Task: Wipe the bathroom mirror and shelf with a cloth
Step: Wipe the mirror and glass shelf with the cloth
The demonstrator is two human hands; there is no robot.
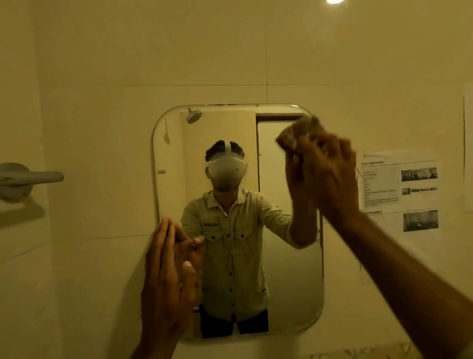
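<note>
The mirror (238, 256) hangs on a pale tiled wall (102, 64). It is a tall glass with round corners, and it fills the middle of the view. The right hand (325, 174) is raised in front of the upper right corner of the mirror. Its fingers are closed around a bunched cloth (294, 133), brownish in this yellow light, and the cloth sticks out above the hand. The cloth is at the glass near that corner, but the hand is blurred, so I cannot tell if it really touches the glass.

The left hand (166, 281) is at the lower left edge of the mirror. It is flat, with the fingers straight and held together, the tips pointing up. It holds nothing. Its side is at the mirror edge, and its reflection is just beside it in the glass.

In the mirror there is a person in a light shirt with buttons and dark trousers, with a headset on the head, and a shower head (193, 115) is reflected at the top left. On the wall to the right, printed papers (399, 189) are stuck. At the far left, a grey handle (30, 178) comes out from the wall. A lamp (334, 1) shines at the top edge.
</note>
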